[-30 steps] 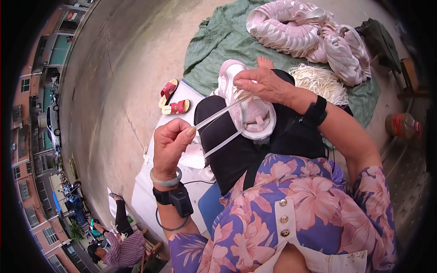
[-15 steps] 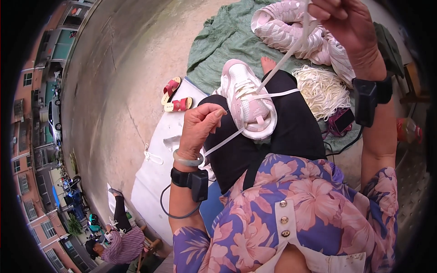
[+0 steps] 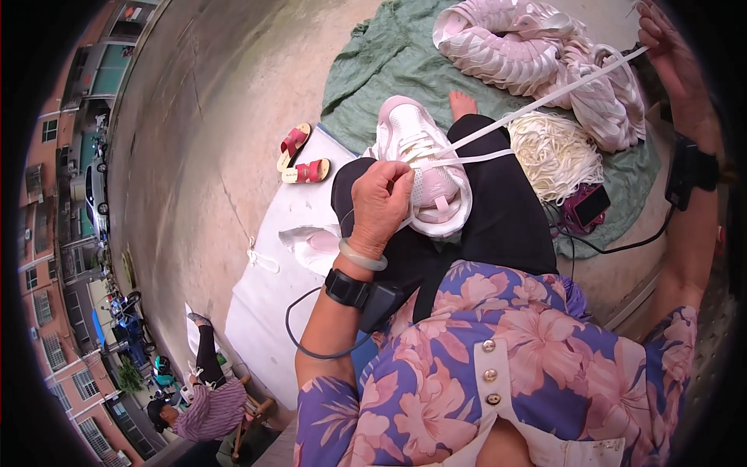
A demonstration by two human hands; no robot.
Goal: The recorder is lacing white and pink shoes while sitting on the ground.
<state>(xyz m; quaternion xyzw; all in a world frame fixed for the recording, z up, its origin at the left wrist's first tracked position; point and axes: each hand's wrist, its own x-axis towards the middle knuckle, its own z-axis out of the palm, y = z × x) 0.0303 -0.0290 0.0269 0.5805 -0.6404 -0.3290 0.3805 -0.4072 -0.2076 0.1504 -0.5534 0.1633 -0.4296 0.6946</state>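
Note:
A pink and white sneaker (image 3: 441, 191) lies on my lap between my black-trousered thighs, partly laced with white lace. From its eyelets a white shoelace (image 3: 560, 93) runs taut to the upper right, where my right hand (image 3: 675, 58) grips it, fingers closed. My left hand (image 3: 381, 198) is pinched against the left eyelet edge of the sneaker; what sits between its fingertips is hidden. A second lace length crosses my right thigh. Beside my left wrist, another white shoe (image 3: 315, 245) lies on the white sheet.
A heap of white laces (image 3: 556, 152) and a dark phone (image 3: 589, 205) rest on a green cloth (image 3: 381, 74), with a bundle of pink-white shoe pieces (image 3: 498, 58) behind. Red sandals (image 3: 306, 170) stand left. Another person (image 3: 210, 409) sits at lower left.
My right hand has swung right and outward, drawing the lace taut at a lower angle. My left hand has moved right, from beside the sneaker onto its eyelet edge.

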